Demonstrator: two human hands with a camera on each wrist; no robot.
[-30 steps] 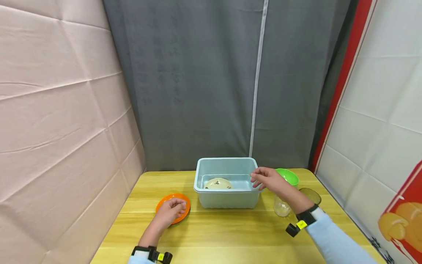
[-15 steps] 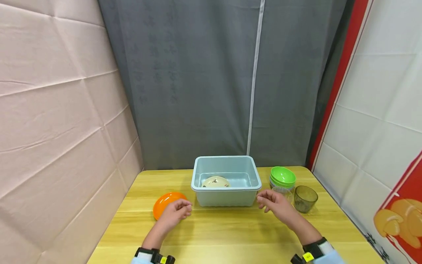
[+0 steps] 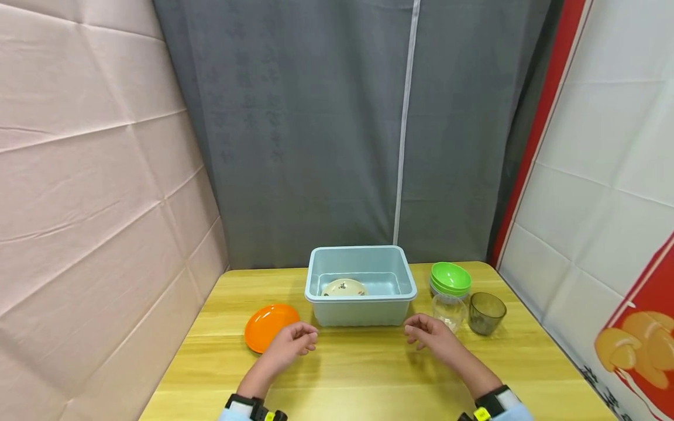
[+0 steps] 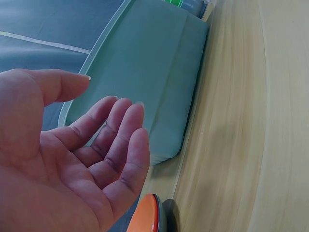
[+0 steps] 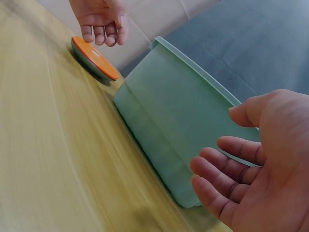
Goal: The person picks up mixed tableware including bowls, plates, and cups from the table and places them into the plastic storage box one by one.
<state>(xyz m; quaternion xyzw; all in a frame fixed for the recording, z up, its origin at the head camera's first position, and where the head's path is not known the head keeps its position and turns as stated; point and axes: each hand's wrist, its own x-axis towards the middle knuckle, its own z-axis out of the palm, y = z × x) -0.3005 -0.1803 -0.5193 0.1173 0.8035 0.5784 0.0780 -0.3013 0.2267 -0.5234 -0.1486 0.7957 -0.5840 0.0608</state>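
A pale blue-green plastic basin [image 3: 361,314] stands at the middle back of the table, with a cream patterned plate [image 3: 344,287] lying inside. My left hand [image 3: 288,346] hovers in front of its left corner, fingers loosely curled around nothing. Just behind that hand lies an orange plate [image 3: 267,328]; in the left wrist view a darker dish shows beneath it. My right hand [image 3: 434,338] hangs before the basin's right corner, relaxed, holding nothing. Close behind it stand a clear cup [image 3: 449,310], a smoky brown glass [image 3: 485,313] and stacked green bowls [image 3: 450,277].
The wooden table [image 3: 363,380] meets a grey curtain [image 3: 316,146] at the back. A pale cloth wall [image 3: 105,204] rises on the left, and a white printed panel [image 3: 595,204] on the right.
My right hand has drawn back from the basin's right rim toward the table's front, uncovering the cups and bowls. My left hand has shifted right, off the orange plate.
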